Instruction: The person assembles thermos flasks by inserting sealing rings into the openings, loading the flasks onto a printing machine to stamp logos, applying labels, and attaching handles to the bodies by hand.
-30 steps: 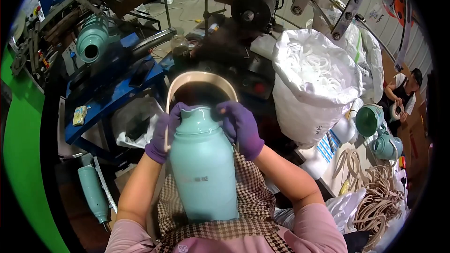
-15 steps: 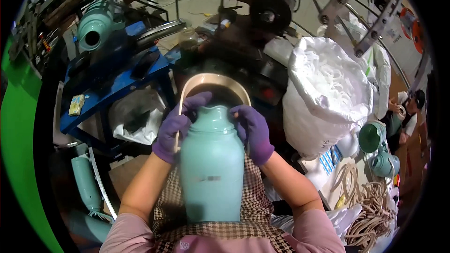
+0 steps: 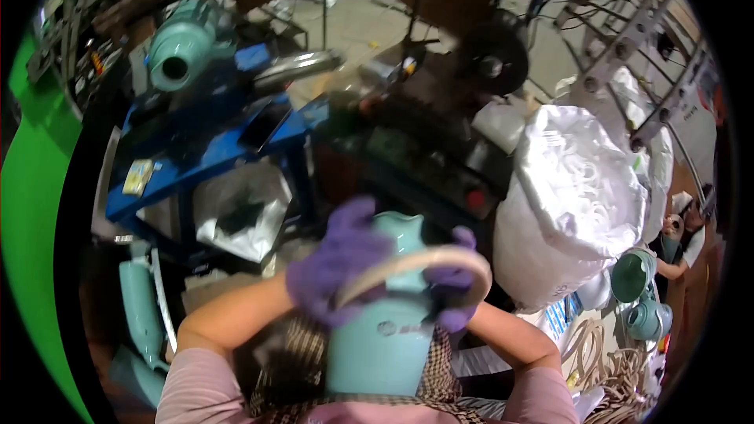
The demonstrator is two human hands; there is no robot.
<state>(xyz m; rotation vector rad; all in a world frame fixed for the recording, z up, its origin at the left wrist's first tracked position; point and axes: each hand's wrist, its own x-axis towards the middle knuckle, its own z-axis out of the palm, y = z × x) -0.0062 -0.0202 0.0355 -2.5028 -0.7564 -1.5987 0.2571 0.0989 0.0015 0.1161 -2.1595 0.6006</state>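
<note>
A mint-green thermos jug [image 3: 381, 365] with a wavy spout [image 3: 399, 228] leans against the checked apron [image 3: 440, 369] on my lap. A curved beige band [image 3: 412, 261], blurred by motion, crosses in front of its neck. My left hand [image 3: 339, 263], in a purple glove, is at the band's left end, its fingers reaching up beside the spout. On the other side, my gloved right hand [image 3: 455, 279] grips the band's right part, fingers behind it. Motion smears both hands, and the band's ends are partly hidden.
A white sack [image 3: 542, 228] of white rings stands at the right, with green jug parts [image 3: 632, 276] and beige bands [image 3: 605, 361] below it. At the left a blue bench [image 3: 204, 159] carries a phone [image 3: 265, 124] and a green jug [image 3: 177, 51]. Another person's arm [image 3: 682, 267] shows at far right.
The beige band has swung from behind the spout down to the front of the jug's neck, with both hands moving along. My view has shifted slightly, and the jug sits lower in it.
</note>
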